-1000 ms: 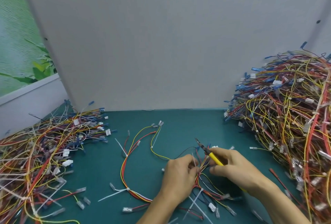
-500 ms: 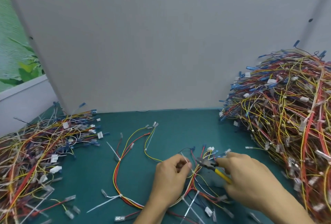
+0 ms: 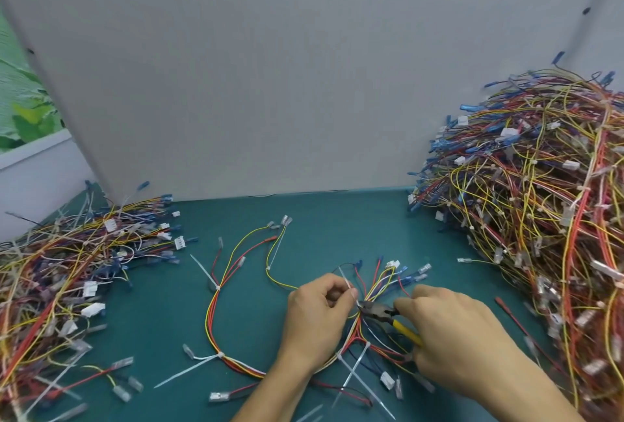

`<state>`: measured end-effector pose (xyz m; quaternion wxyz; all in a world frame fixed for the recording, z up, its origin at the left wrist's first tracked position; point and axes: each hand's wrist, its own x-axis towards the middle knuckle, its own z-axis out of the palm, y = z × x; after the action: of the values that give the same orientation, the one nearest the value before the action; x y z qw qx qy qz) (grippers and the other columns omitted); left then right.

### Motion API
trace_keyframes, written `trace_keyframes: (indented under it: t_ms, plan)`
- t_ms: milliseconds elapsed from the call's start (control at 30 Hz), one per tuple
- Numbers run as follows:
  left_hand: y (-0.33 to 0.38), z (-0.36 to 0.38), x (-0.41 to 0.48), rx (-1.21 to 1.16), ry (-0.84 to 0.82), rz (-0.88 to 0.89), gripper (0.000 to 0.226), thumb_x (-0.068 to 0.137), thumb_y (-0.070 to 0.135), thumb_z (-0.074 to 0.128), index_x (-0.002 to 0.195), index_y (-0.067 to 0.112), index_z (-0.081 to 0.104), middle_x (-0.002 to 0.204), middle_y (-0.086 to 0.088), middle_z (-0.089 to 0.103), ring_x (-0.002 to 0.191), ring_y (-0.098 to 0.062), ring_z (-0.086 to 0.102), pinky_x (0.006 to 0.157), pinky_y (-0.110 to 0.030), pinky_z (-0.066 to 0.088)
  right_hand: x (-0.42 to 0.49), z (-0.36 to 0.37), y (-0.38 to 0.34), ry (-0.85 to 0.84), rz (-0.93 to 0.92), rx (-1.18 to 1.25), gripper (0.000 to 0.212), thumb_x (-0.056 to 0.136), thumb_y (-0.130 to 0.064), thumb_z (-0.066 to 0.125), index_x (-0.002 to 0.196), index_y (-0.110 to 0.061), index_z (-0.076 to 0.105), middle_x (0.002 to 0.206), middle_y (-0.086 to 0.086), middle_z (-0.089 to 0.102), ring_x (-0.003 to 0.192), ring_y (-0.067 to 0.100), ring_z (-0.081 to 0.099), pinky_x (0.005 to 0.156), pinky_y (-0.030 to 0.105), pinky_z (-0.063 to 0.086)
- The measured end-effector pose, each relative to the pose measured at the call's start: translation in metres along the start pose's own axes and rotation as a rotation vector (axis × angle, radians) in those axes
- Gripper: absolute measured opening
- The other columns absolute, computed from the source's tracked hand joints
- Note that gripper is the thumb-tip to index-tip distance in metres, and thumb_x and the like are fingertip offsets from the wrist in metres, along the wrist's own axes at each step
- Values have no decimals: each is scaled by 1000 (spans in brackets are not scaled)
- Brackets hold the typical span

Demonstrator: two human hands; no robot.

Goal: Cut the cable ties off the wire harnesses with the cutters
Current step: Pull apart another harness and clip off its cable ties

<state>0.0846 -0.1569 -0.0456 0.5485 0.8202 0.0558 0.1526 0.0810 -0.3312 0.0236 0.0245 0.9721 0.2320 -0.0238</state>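
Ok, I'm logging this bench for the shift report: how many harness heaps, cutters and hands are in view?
Harness heaps: 2 (left heap, right heap)
Cutters: 1, held by the right hand
Hands: 2 (left hand pinching a cable tie, right hand)
Total: 5

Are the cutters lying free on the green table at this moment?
No, the right hand grips the cutters by the yellow handles, their tip at the cable tie that the left hand pinches.
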Motion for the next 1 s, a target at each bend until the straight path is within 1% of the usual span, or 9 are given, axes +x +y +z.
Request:
trace_keyframes:
  t_ms: [167, 267, 367, 467, 600, 700, 833, 933, 1000]
  plan:
    - [3, 0, 0, 8, 8, 14, 17, 81, 18, 72, 67, 25, 68, 65, 9, 67, 62, -5, 60, 66, -25, 51, 1, 1, -3, 11, -2, -14, 14, 83, -26, 53, 95, -28, 47, 93, -5, 41, 103, 25, 56, 65, 32, 30]
    - [5, 0, -1, 18, 2, 39, 25, 81, 15, 72, 62, 31, 66, 62, 15, 66, 59, 1, 58, 63, -18, 47, 1, 3, -4, 12, 5, -24, 20, 83, -25, 52, 102, -26, 51, 96, -4, 45, 103, 26, 57, 66, 31, 31]
    - [6, 0, -3, 10, 7, 55, 30, 80, 13, 73, 60, 34, 65, 63, 16, 67, 59, 2, 58, 64, -19, 47, 0, 6, -5, 9, 11, -24, 20, 82, -22, 48, 101, -27, 50, 90, -3, 36, 103, 26, 57, 66, 31, 32]
    - [7, 0, -4, -10, 9, 44, 28, 79, 11, 73, 61, 32, 67, 63, 14, 68, 58, -1, 59, 63, -22, 49, -1, 9, -6, -6, 21, -12, 21, 82, -18, 47, 102, -26, 50, 101, -2, 46, 104, 26, 56, 66, 31, 32]
    - [7, -1, -4, -32, 15, 17, 28, 80, 11, 73, 61, 31, 68, 58, 16, 66, 53, 1, 58, 57, -15, 45, -2, 11, -9, -4, 17, 5, 14, 83, -16, 46, 91, -27, 41, 90, -4, 33, 104, 26, 57, 65, 31, 32]
    - [7, -1, -3, -38, 3, -12, 24, 80, 11, 73, 63, 28, 70, 59, 13, 67, 55, -3, 59, 60, -22, 49, 0, 12, -9, 4, 8, -5, 16, 83, -16, 46, 94, -27, 43, 89, -4, 31, 104, 27, 57, 65, 31, 31]
    - [6, -1, 0, -47, -4, -26, 23, 80, 12, 72, 62, 25, 69, 60, 8, 67, 56, -7, 59, 64, -32, 53, 2, 14, -7, 25, -11, -32, 17, 82, -17, 46, 89, -27, 35, 86, -3, 30, 102, 28, 57, 64, 31, 29]
    - [4, -1, 1, -36, -10, -16, 26, 80, 12, 72, 59, 27, 68, 60, 9, 67, 55, -7, 59, 63, -33, 53, 4, 15, -5, 23, -14, -38, 16, 81, -17, 46, 89, -27, 36, 86, -3, 32, 102, 29, 58, 64, 32, 30]
    - [3, -1, 1, -20, -11, -8, 26, 80, 13, 72, 59, 28, 67, 57, 12, 65, 54, -4, 57, 63, -31, 52, 6, 16, -4, 20, -8, -54, 16, 81, -16, 47, 94, -26, 44, 91, 0, 42, 101, 30, 58, 64, 32, 30]
